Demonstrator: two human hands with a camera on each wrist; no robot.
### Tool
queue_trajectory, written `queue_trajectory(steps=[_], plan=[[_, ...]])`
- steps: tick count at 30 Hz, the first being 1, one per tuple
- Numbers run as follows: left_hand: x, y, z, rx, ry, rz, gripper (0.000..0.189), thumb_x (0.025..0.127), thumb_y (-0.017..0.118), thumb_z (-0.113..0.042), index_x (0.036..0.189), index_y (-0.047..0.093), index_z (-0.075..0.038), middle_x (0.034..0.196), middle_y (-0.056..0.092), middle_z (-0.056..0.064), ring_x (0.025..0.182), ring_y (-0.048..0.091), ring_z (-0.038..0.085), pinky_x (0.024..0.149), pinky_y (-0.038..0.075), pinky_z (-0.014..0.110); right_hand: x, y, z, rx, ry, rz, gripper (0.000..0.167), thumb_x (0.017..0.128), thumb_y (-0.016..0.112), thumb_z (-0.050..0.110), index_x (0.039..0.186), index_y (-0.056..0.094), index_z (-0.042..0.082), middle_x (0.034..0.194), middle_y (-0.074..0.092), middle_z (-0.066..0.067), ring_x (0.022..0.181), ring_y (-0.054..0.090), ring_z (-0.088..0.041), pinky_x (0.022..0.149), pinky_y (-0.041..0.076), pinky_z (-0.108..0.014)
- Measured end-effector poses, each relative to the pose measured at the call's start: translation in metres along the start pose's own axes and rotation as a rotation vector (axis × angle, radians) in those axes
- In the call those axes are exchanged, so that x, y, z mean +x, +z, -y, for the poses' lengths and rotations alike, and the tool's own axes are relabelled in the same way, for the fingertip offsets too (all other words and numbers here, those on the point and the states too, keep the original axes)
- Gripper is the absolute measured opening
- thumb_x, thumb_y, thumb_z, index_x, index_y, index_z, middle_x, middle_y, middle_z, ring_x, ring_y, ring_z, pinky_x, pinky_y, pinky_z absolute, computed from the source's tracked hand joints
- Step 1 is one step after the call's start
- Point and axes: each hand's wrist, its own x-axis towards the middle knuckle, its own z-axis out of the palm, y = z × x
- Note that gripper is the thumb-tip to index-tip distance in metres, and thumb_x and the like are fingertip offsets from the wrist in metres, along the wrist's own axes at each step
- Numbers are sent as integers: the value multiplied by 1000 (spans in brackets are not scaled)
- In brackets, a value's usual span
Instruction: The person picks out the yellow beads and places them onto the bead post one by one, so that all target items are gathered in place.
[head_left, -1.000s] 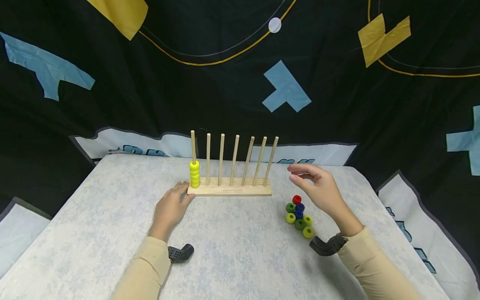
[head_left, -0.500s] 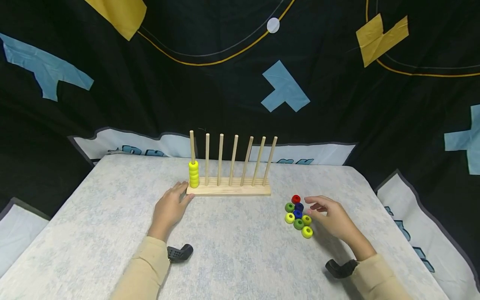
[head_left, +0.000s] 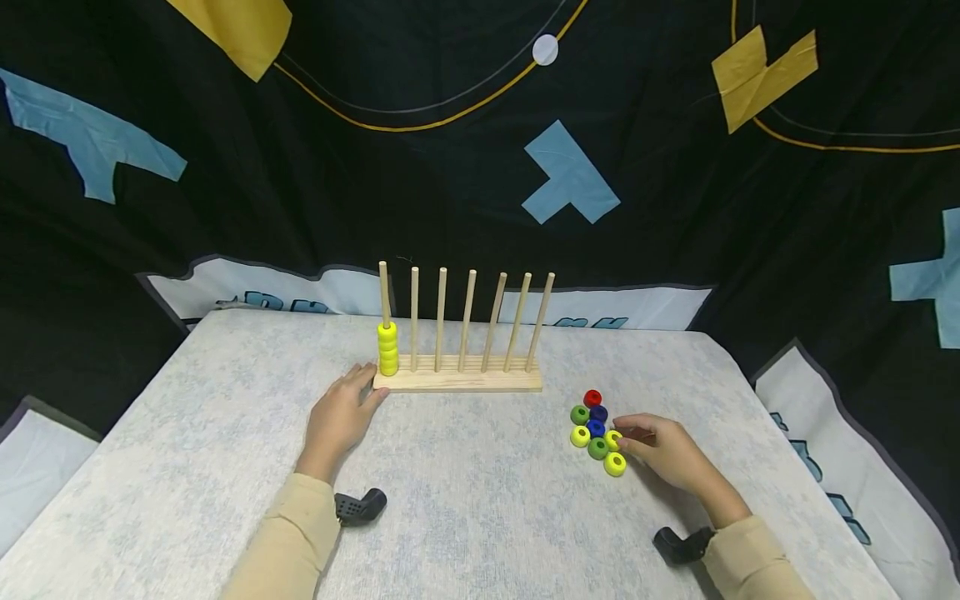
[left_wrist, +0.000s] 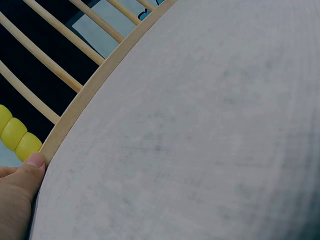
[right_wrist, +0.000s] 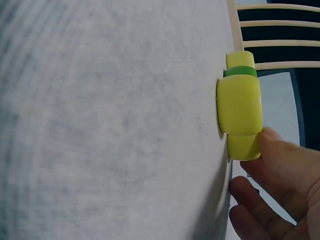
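Note:
A wooden peg stand [head_left: 457, 382] with a row of upright pegs stands toward the back of the table, several yellow beads [head_left: 387, 350] stacked on its leftmost peg. My left hand [head_left: 337, 425] grips the stand's left end, the thumb at the front corner and the fingers around the side. At the right, my right hand [head_left: 671, 454] has thumb and index finger on a yellow bead [right_wrist: 242, 148] at the edge of a loose bead group. Beside it lie another yellow bead [head_left: 615, 464], a green bead [head_left: 597, 448] and a blue bead [head_left: 596, 428].
The group also holds a red bead [head_left: 592, 398] at its far end, a dark blue bead [head_left: 598, 413], a second green bead [head_left: 580, 414] and a yellow bead [head_left: 581, 436]. A black patterned cloth [head_left: 450, 208] hangs behind the pale table [head_left: 480, 500].
My right hand has come down from above the beads, back toward me, and its fingertips have closed at the yellow bead. My left hand has stayed on the stand.

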Motion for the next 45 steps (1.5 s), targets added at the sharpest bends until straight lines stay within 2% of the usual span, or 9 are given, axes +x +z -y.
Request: queue_trajectory(steps=[6, 14, 20, 26, 32, 39, 45], plan=[[-1, 1, 1, -10, 1, -3, 58, 102, 55, -39, 149, 44, -7, 157, 39, 17, 145, 36, 41, 112, 34, 66, -1, 1, 0, 40, 8, 29, 38, 93, 71, 26, 126, 67, 8, 124, 70, -9, 113, 67, -26, 95, 57, -39], [0, 1, 2, -8, 4, -9, 58, 102, 55, -40, 149, 44, -7, 157, 39, 17, 145, 37, 41, 112, 34, 66, 0, 1, 3, 41, 25, 27, 36, 92, 72, 25, 124, 68, 8, 124, 70, -10, 111, 68, -26, 91, 59, -36], [0, 1, 2, -6, 6, -8, 58, 102, 55, -39, 149, 44, -7, 157, 39, 17, 145, 37, 41, 112, 34, 66, -1, 0, 2, 31, 16, -19, 36, 95, 69, 26, 126, 67, 7, 122, 70, -10, 109, 69, -25, 91, 59, -38], [0, 0, 1, 0, 6, -4, 58, 102, 55, -39, 149, 43, -7, 157, 39, 18, 144, 37, 41, 111, 34, 66, 1, -1, 6, 28, -38, -91, 37, 96, 68, 26, 127, 65, 6, 121, 70, -11, 108, 69, -27, 92, 58, -40], [0, -1, 1, 0, 2, -4, 59, 102, 55, -39, 149, 43, -7, 157, 39, 17, 145, 36, 41, 112, 34, 66, 6, 0, 29, 46, -97, -119, 35, 95, 69, 23, 126, 66, 6, 122, 70, -8, 108, 69, -26, 92, 58, -39], [1, 0, 2, -4, 5, -7, 59, 102, 55, -39, 150, 43, -7, 157, 39, 17, 145, 37, 41, 112, 34, 66, 17, 5, 70, 131, -130, -88, 33, 94, 70, 24, 124, 68, 11, 119, 71, -2, 106, 69, -21, 90, 59, -35], [1, 2, 2, -11, 2, -7, 58, 102, 55, -40, 150, 44, -8, 157, 39, 16, 145, 37, 41, 112, 33, 66, 28, 12, 101, 164, -196, -52, 33, 94, 69, 28, 124, 68, 14, 118, 71, -1, 103, 69, -16, 88, 59, -30]])
